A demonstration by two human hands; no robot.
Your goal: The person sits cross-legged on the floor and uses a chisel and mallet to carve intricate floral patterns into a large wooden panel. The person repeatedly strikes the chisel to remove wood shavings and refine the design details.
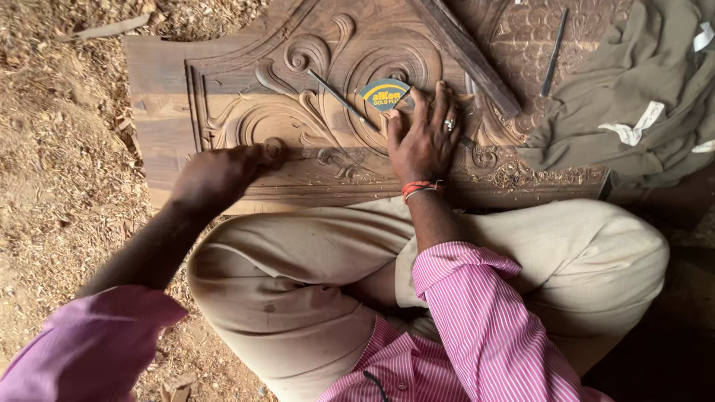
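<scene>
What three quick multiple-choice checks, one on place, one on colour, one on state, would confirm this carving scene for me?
1. Where does the right hand rest?
A. on the carved wooden panel
B. on the green cloth
C. on the person's knee

2. What colour is the band on the right wrist?
A. blue
B. orange-red
C. white

3. How is the left hand set?
A. spread flat
B. closed at the panel's lower carving
C. lifted off the panel

Answers: 1 A, the palm and fingers lie flat on the carving by a thin metal tool; 2 B, the band shows orange-red; 3 B, the hand is curled against the relief.
</scene>
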